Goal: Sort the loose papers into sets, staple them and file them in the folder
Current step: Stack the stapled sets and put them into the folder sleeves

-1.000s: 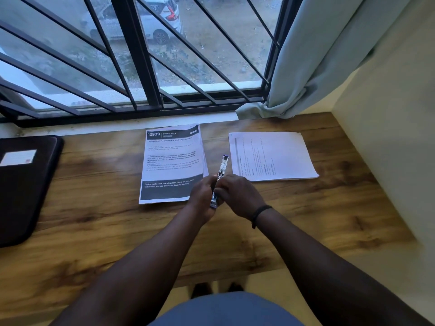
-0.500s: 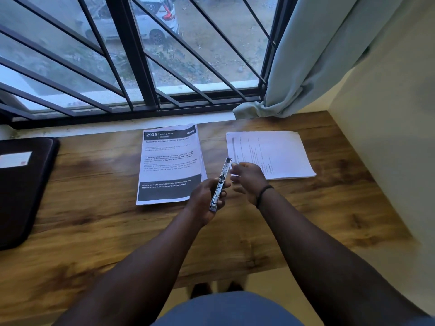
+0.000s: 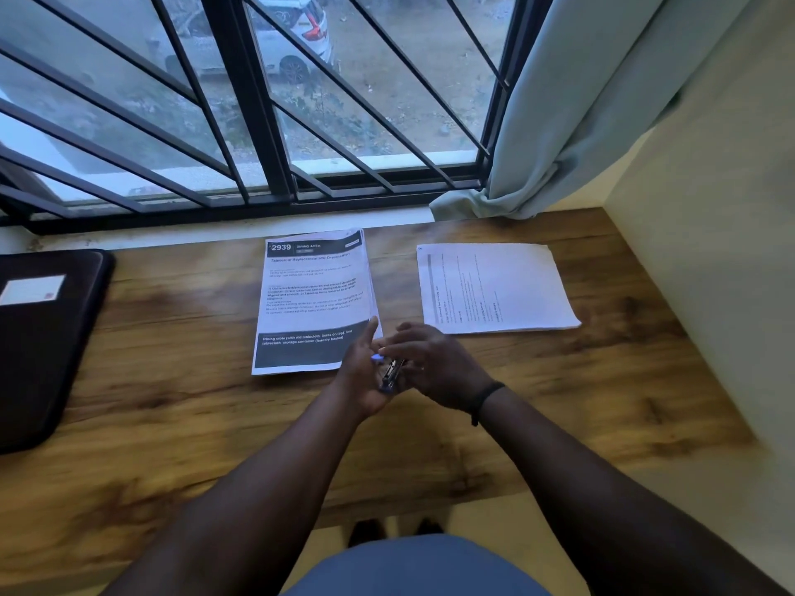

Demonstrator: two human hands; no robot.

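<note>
Stapling stage pending; filing not begun.
Two paper sets (image 3: 316, 301) (image 3: 494, 288) are lying sorted on the surface; both hands (image 3: 365, 372) (image 3: 434, 367) are holding the stapler (image 3: 391, 374), fingers loosely curled; folder (image 3: 38, 337) is sitting left, closed.

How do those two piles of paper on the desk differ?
The left stack carries dark printed bands and the number 2939; the right stack is mostly white with faint text. Left lies upright toward the person; the right one's text runs sideways. Both lie flat on the wooden desk.
</note>
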